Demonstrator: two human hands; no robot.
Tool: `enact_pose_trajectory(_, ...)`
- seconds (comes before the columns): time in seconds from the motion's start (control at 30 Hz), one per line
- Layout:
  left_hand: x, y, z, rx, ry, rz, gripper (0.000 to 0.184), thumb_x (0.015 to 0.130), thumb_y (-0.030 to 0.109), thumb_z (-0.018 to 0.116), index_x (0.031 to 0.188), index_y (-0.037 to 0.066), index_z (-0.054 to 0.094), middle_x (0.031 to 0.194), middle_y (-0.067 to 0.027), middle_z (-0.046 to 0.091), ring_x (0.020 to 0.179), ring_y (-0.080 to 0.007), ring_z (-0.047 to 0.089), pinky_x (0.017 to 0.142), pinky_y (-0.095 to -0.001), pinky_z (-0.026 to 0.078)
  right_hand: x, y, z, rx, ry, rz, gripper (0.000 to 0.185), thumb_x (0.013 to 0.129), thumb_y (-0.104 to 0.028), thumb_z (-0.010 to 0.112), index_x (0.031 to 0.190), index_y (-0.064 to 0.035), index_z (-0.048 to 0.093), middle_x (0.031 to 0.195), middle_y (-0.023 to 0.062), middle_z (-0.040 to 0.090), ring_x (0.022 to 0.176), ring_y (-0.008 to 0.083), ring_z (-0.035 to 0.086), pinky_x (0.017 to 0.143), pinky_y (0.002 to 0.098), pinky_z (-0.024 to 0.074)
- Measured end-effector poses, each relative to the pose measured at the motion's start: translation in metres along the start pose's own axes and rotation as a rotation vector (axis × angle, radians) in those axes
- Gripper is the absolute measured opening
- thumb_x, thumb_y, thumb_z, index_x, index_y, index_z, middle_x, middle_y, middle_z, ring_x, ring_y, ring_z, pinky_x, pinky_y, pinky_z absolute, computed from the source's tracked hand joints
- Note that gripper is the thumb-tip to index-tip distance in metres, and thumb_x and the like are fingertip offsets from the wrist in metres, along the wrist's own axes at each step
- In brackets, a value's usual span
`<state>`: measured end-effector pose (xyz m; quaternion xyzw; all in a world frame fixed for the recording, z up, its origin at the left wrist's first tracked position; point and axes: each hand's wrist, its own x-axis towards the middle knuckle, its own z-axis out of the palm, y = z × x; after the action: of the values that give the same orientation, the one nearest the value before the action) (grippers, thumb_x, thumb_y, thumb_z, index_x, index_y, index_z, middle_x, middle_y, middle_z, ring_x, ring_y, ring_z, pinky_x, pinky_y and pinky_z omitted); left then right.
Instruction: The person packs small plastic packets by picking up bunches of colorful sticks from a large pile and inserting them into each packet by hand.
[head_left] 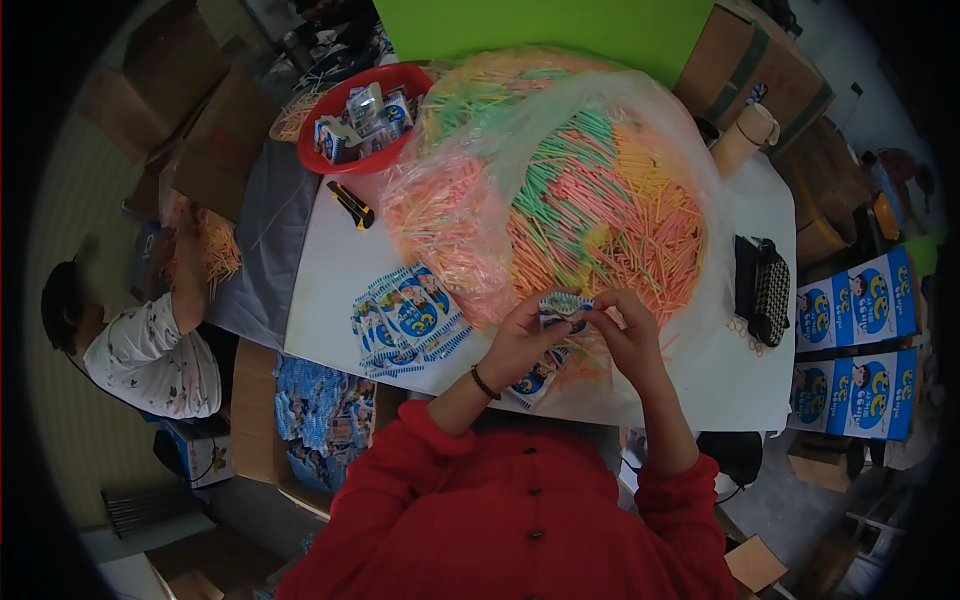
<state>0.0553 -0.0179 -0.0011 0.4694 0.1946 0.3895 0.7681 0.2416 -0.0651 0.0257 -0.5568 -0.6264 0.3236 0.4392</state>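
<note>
Between my two hands, over the front of the white table (pixel 690 385), is a small blue-and-white printed packet (pixel 563 303). My left hand (pixel 520 342) pinches its left side, and the fingers of my right hand (pixel 630 335) are closed at its right edge. Just below my left hand, a similar packet (pixel 538 380) lies near the table edge. Flat printed packets (pixel 408 315) are heaped to the left. Beyond my hands, a large clear plastic bag (pixel 480 175) lies open with thin pink, green, yellow and orange sticks (pixel 610 210) inside. A few loose sticks lie under my hands.
A red basin (pixel 385 162) with small packs stands back left, near a yellow-black utility knife (pixel 352 205). A beige cup (pixel 745 140) and a checked pouch (pixel 770 295) are right. A carton (pixel 257 410) of packets stands below left. Another person (pixel 155 350) handles sticks at left.
</note>
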Motion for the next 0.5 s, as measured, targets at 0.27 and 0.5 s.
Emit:
enact_pose_trajectory(0.27, -0.017, 0.016, -0.016, 0.494, 0.094, 0.283, 0.042, 0.084, -0.004, 0.065, 0.124, 0.001, 0.051, 0.111, -0.0055, 0.061, 0.103, -0.0139, 0.059, 0.087, -0.0278, 0.049, -0.002, -0.019, 0.023, 0.023, 0.038, -0.086, 0.009, 0.083, 0.000, 0.064, 0.090, -0.0017, 0.058, 0.083, 0.0042, 0.059, 0.079, 0.0139, 0.057, 0.072, 0.0259, 0.0451)
enact_pose_trajectory(0.5, -0.051, 0.101, -0.052, 0.802, 0.743, 0.236, 0.043, 0.079, 0.000, 0.071, 0.118, 0.002, 0.053, 0.100, -0.0075, 0.062, 0.082, -0.0137, 0.062, 0.074, -0.0297, 0.050, 0.027, -0.008, 0.014, -0.026, 0.142, 0.017, 0.012, 0.084, -0.008, 0.066, 0.095, -0.0038, 0.062, 0.084, 0.0089, 0.061, 0.075, 0.0195, 0.060, 0.067, 0.0310, 0.0482)
